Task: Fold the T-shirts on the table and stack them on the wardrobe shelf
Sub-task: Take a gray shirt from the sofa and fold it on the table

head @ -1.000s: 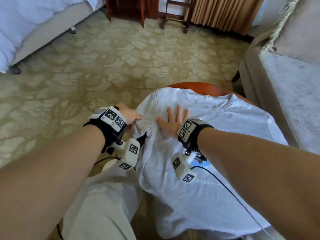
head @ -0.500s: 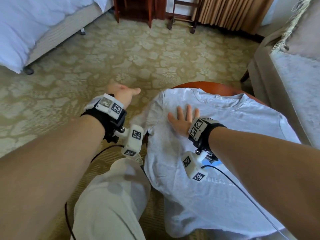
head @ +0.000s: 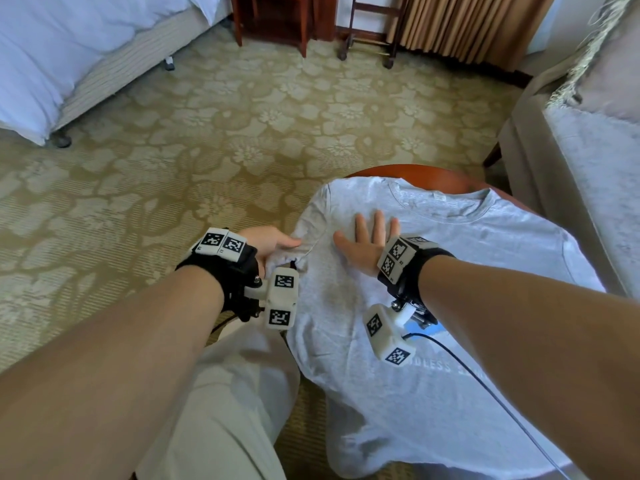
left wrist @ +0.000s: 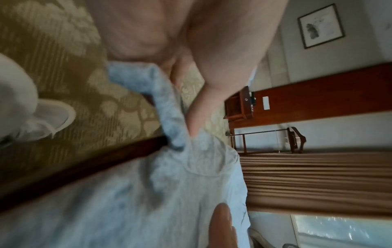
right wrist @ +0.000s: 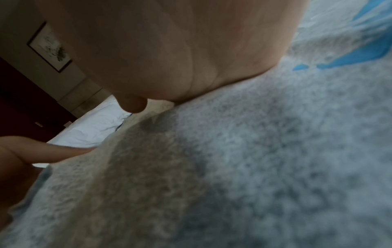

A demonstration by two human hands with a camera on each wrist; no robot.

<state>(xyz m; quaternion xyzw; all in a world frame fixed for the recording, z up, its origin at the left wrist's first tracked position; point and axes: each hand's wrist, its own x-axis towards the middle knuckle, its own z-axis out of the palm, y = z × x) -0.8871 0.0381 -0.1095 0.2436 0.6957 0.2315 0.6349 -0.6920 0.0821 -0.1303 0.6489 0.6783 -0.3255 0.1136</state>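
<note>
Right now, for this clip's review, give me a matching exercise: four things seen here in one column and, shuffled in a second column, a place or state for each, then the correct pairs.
Column 1
1. left hand
2. right hand
3. grey T-shirt
4. bed

Column 2
A. spread out over the round wooden table
B. lies flat with straight fingers on the shirt's chest
C. stands at the far left on the patterned carpet
D. pinches the shirt's sleeve at the table's edge

Pairs: 1-D, 2-B, 3-A, 4-C
</note>
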